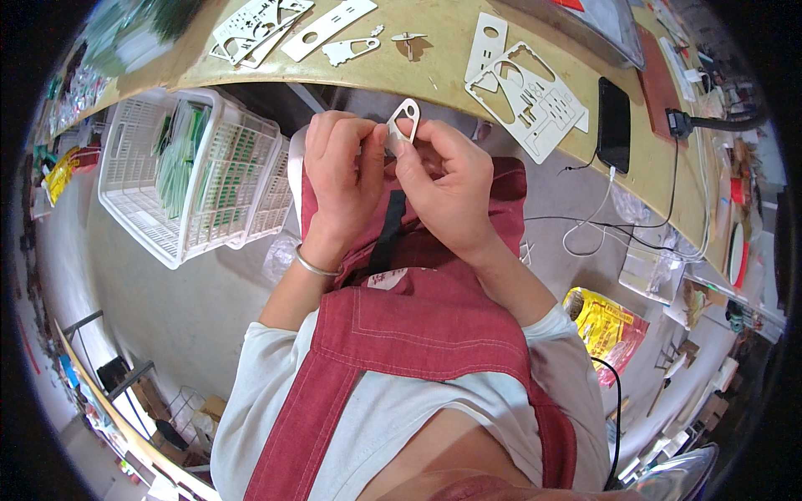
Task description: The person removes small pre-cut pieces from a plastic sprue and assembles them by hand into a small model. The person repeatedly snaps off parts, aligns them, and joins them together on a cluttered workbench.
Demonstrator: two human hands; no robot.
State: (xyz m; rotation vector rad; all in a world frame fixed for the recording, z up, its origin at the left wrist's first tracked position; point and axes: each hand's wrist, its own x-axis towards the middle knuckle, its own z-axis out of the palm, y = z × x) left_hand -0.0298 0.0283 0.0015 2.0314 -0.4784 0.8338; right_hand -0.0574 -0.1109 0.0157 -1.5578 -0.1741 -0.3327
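With right hand [447, 179], pinching a pale cut-out piece [402, 128] between thumb and finger.
With left hand [342, 154] curled nearly closed right beside it, unclear whether gripping; held before the desk [585, 63] bearing pale cut sheets [543, 140] and a black phone [614, 125].

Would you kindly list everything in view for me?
Table: one, tan, across the top
Small cut-out piece: one, off-white, upper centre
Cut-out sheets: several, off-white, on the table
Phone-like device: one, black, table's right
Cables: several, black and white, right
Crate: at least one, white, left
Packets: several, green, in the crate
Bags: two or more, yellow-red, right and far left
Apron: one, red, worn
Bracelet: one, silvery, worn at left
Clutter: uncountable, mixed, picture's edges
Left hand: one, bare, beside the piece
Right hand: one, bare, holding it
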